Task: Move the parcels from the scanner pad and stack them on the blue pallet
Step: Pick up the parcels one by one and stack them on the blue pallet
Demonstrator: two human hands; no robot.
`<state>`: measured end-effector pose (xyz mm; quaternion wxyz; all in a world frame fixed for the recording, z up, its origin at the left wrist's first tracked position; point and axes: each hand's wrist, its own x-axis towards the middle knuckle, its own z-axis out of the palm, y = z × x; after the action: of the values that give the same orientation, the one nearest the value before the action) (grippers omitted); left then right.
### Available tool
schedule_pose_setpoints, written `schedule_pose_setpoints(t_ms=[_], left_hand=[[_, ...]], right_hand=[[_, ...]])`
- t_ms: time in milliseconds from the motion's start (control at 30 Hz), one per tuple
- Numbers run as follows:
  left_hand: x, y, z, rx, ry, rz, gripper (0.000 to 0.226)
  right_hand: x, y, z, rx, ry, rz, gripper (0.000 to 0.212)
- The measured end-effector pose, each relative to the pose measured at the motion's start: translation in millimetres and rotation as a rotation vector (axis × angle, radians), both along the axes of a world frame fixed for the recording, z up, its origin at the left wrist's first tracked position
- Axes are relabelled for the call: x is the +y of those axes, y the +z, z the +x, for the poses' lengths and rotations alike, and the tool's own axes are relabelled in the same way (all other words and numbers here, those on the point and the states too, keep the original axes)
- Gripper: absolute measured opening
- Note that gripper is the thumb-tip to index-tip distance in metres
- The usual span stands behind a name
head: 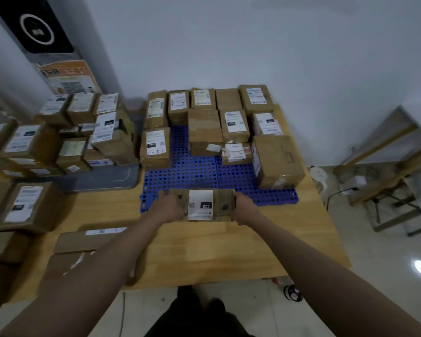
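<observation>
Both hands, left (170, 205) and right (244, 205), grip a labelled parcel (201, 205) at the parcel-laden blue pallet's (192, 173) near edge.

Wooden table (204, 251), light top. White wall (253, 45) behind. Black panel (38, 27) with white ring leaning at upper left, orange-bordered poster (69, 79) below it. Wooden frame (384, 171) on tiled floor (387, 276) at right, black cable (338, 194) just beside it. Bright light reflection on tiles. Dark shoe (292, 293) under table edge.
</observation>
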<state>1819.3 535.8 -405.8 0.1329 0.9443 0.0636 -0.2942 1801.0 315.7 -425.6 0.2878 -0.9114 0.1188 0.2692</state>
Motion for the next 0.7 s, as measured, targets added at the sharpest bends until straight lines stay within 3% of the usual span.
schedule_pose_setpoints(t_ms=[367,533,700], left_hand=[[-37,-15,67,0.016,-0.075,-0.044,0.081],[-46,-24,102,0.050,-0.090,-0.045,0.096],[-54,-41,127,0.085,-0.089,-0.112,0.093]], right_hand=[[-38,-15,54,0.026,-0.090,-0.016,0.053],[-46,-21,89,0.047,-0.093,-0.023,0.062],[-52,-31,116,0.097,-0.100,-0.029,0.077]])
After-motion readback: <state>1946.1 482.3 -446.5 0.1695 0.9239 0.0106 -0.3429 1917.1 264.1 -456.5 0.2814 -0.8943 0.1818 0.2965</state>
